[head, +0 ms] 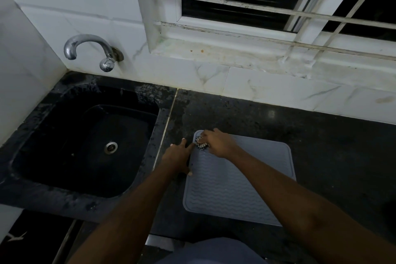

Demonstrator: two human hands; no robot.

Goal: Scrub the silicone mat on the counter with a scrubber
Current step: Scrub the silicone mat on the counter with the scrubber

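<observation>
A grey silicone mat (237, 182) with a wavy ribbed surface lies flat on the black counter (321, 156). My right hand (218, 142) grips a dark, speckled scrubber (201, 146) and holds it against the mat's far left corner. My left hand (177, 156) lies with straight fingers spread over the mat's left edge, its thumb touching the mat. Most of the scrubber is hidden under my right fingers.
A black sink (85, 148) with a metal drain (110, 147) sits left of the mat, wet around its rim. A chrome tap (90, 49) juts from the tiled wall above it. A barred window (278, 2) and stained sill run behind the counter.
</observation>
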